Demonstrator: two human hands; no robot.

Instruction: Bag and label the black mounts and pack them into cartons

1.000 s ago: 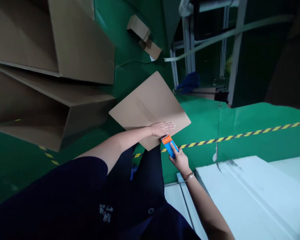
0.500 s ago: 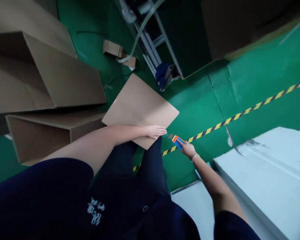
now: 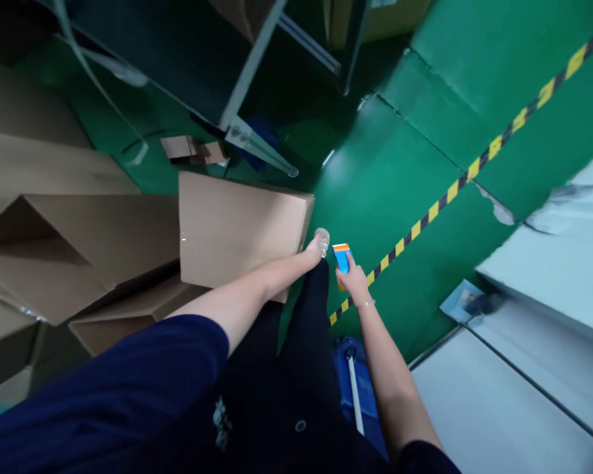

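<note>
A closed cardboard box (image 3: 237,220) lies in front of my legs, its right side face showing. My left hand (image 3: 317,247) reaches over the box's lower right edge, fingers past that side and partly visible, seemingly stretched out and not wrapped round anything. Just beyond the fingertips is a pale rounded shape, perhaps a shoe tip. Close by on the right, my right hand (image 3: 354,280) is wrapped round an orange and blue tape dispenser (image 3: 342,258), its orange end pointing away from me. Whether tape runs between the dispenser and the box cannot be made out.
Open cardboard boxes (image 3: 99,237) crowd the left side. Small cardboard pieces (image 3: 195,150) lie on the green floor beyond, near a metal-framed table (image 3: 254,66). Yellow-black floor tape (image 3: 432,212) runs diagonally right. White slabs (image 3: 563,243) and a blue object (image 3: 358,388) are on my right.
The box has turned and tipped, so a side face now shows. My left hand has moved from its top to the right edge. The dispenser has swung to point away from me.
</note>
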